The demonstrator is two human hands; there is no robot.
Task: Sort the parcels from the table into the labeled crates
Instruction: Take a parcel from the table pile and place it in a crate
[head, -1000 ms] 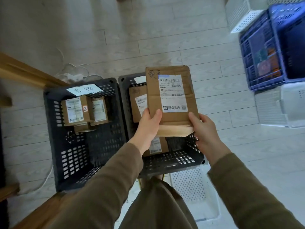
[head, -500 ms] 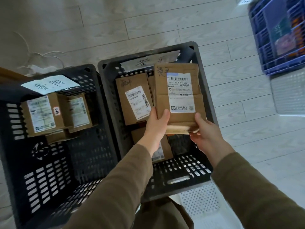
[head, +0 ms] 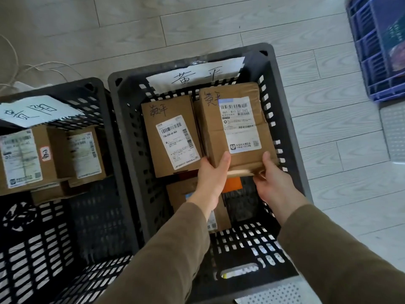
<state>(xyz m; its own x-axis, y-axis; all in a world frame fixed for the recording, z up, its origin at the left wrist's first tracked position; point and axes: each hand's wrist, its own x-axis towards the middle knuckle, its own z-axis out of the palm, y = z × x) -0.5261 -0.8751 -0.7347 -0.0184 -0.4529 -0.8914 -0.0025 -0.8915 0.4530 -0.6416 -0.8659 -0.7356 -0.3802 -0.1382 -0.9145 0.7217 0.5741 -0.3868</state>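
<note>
Both hands grip the near edge of the cardboard parcel (head: 210, 123): my left hand (head: 211, 172) lays its thumb over the face with the fingers beneath, and my right hand (head: 271, 181) pinches the near right corner. I hold the parcel inside the far right part of the dark crate (head: 285, 119) with the handwritten paper tag (head: 195, 74) on its far rim, just beside another labelled box (head: 173, 137); whether it rests on anything below I cannot tell. Left of it stands a second dark crate (head: 96, 88) with boxes inside, and a blue crate (head: 372, 51) sits at far right.
</note>
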